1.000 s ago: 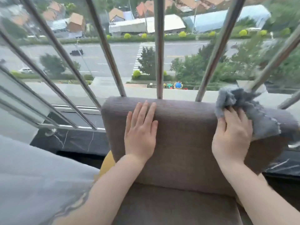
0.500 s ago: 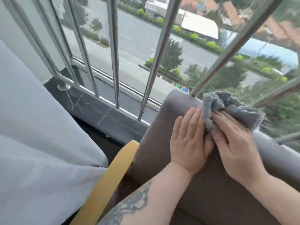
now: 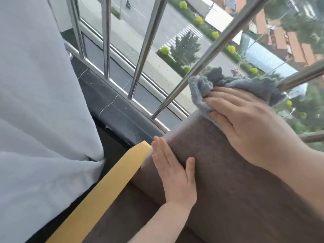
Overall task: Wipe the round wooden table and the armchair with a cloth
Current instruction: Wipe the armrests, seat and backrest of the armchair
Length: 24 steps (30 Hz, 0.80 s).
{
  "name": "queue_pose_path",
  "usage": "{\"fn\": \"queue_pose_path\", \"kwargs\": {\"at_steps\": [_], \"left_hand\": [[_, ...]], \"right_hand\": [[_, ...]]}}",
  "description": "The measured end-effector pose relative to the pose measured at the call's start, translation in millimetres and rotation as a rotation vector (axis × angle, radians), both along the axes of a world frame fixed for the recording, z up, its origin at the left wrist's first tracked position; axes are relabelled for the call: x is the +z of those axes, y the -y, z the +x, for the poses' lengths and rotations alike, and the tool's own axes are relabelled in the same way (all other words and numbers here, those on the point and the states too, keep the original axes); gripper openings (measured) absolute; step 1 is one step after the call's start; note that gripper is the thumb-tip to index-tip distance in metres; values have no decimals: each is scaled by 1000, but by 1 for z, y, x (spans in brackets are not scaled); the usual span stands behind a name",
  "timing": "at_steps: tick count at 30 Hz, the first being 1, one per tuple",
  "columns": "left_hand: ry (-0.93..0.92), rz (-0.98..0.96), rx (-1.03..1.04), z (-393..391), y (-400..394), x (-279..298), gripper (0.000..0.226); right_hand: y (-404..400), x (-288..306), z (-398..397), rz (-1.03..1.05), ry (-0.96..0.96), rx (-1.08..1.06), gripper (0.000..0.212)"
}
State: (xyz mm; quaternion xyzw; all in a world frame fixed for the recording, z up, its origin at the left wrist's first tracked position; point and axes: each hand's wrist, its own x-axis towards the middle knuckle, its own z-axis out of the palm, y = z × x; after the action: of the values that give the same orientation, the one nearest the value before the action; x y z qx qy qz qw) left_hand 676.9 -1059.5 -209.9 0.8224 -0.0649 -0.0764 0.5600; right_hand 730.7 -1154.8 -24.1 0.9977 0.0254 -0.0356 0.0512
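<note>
— since half a second ago, what has shifted?

— both hands have parted. before, they sat side by side on the chair back, touching at the cloth; now the left hand (image 3: 175, 171) is lower and further left, at the corner of the armchair (image 3: 236, 190), and the view has swung left as well.

— how does that near hand lie?

— flat, fingers straight and together, thumb spread out, palm pressed on the brown fabric of the backrest. it holds nothing. just beside its fingertips is the yellow wooden armrest (image 3: 98, 199), running down toward the bottom left.

— and the other one?

— the right hand (image 3: 245, 123) is higher up, at the top edge of the backrest. its fingers lie mostly straight over the grey cloth (image 3: 228, 83), pressing it onto the chair's upper rim; the cloth is bunched up above and beyond the fingers, close to a rail.

— what's past the chair?

— a white curtain (image 3: 38, 102) fills the left side. behind the backrest is a dark marble sill (image 3: 108, 102), then slanted steel window bars (image 3: 145, 50), and far below a street (image 3: 157, 23) with green shrubs and roofs.
</note>
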Motion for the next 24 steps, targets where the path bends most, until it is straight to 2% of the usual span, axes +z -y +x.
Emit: {"fn": "queue_pose_path", "kwargs": {"at_steps": [3,6,8,9,10,11,12,13,14,16,17,18,19,20,22,24], "left_hand": [[-103,-39,11,-2,-1,-12,79],[-197,-71,91,1,2,-14,99],[-235,-47,106,3,2,-17,104],[-224,-60,97,1,1,-21,104],[-223,-90,80,0,-1,-21,105],[-240,-117,68,-2,-3,-22,106],[-253,-115,71,-4,-4,-21,109],[-261,-106,69,-3,-4,-22,111],[-280,-82,74,1,-3,-20,112],[-343,31,56,9,-3,-19,124],[-399,89,18,11,-6,-22,135],[-446,89,-14,14,-8,-25,140],[-465,34,-38,16,-10,-27,136],[-446,-42,-53,14,-14,-27,127],[-352,-119,-77,5,-23,-25,119],[-298,-107,-85,-2,-22,-22,116]], "right_hand": [[-26,-8,11,-254,-62,-34,28],[-69,-50,21,-272,-266,0,40],[-78,-70,22,-273,-389,70,47],[-78,-58,23,-281,-457,36,36],[-71,-44,24,-265,-393,31,13],[-63,-30,27,-288,-347,16,6],[-58,-19,32,-395,-360,-40,12],[-55,-11,40,-511,-341,-84,8],[-57,-24,45,-535,-323,-75,10],[-81,-75,45,-648,-467,-60,32],[-95,-91,40,-716,-599,-74,45],[-96,-108,34,-651,-699,-21,50],[-89,-109,29,-533,-749,70,42],[-85,-96,26,-573,-687,140,31],[-73,-57,55,-522,-638,-17,31],[-65,-53,68,-680,-542,-60,34]]}}
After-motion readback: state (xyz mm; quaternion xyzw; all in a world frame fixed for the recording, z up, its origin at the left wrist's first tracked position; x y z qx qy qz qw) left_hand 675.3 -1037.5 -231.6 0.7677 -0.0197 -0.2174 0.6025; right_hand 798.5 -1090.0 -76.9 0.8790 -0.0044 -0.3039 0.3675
